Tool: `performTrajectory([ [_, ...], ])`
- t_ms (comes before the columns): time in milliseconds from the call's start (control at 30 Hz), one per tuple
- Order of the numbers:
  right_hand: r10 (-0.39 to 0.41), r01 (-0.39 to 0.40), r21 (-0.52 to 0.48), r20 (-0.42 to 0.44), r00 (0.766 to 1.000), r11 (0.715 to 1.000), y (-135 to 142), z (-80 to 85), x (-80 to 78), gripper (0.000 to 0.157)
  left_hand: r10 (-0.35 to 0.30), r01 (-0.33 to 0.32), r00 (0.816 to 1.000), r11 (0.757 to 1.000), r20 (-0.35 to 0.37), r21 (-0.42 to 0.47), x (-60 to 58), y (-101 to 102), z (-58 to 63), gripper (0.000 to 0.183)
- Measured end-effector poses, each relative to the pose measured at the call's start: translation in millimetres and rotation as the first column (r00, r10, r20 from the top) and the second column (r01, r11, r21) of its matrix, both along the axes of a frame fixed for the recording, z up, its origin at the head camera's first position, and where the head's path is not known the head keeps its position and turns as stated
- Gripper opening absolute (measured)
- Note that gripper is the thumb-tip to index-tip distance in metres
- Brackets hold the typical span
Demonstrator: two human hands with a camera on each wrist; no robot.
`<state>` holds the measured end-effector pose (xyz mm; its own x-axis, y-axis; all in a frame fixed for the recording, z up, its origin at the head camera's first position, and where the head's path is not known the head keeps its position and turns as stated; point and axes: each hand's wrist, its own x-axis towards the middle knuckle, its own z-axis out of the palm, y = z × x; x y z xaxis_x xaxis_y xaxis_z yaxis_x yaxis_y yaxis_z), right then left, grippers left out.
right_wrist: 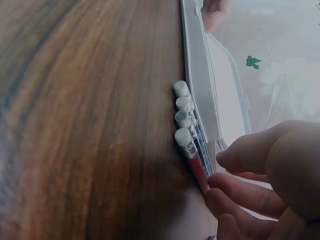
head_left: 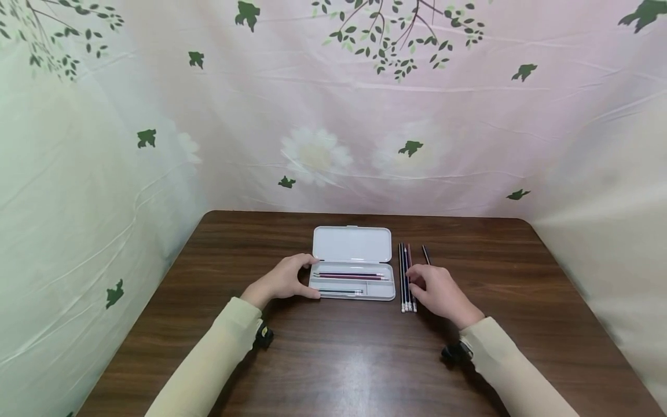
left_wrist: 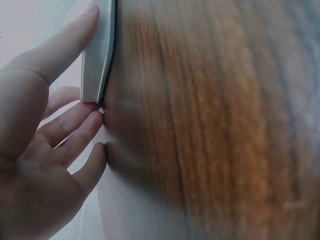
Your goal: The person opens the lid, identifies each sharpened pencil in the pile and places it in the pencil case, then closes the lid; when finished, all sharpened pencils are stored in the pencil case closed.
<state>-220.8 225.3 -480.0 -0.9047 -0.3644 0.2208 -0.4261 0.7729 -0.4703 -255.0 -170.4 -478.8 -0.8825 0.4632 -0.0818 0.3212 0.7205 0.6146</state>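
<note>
A white pencil case lies with its lid raised toward the back. Dark red pencils rest in its rear compartment, and dark pencils in the front one. My left hand holds the case's left end, thumb along the front edge and fingers at the side. Right of the case, several pencils lie side by side, their white erasers toward me. My right hand reaches over this row. Its fingertips touch the red pencil at the row's right; thumb and forefinger stand slightly apart.
One dark pencil lies apart, behind the right hand and partly covered by it. The brown wooden table meets a printed cloth backdrop at the back and sides.
</note>
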Motion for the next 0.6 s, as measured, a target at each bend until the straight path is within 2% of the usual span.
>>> performTrajectory([
  [167, -0.024, 0.024, -0.008, -0.02, 1.0, 1.0, -3.4, 2.3, -1.2, 0.016, 0.0, 0.0, 1.0, 1.0, 0.003, 0.002, 0.0, 0.1, -0.5, 0.086],
  [333, -0.012, 0.012, -0.019, 0.01, 1.0, 1.0, -10.3, 4.7, -4.3, 0.02, 0.001, -0.001, 1.0, 1.0, 0.006, 0.006, -0.8, -0.3, -0.8, 0.086],
  [600, -0.06, 0.058, 0.053, 0.039, 0.997, 0.997, -13.5, 4.8, -7.5, 0.021, -0.002, 0.002, 1.0, 1.0, 0.008, 0.016, -1.0, -0.1, -1.9, 0.086],
])
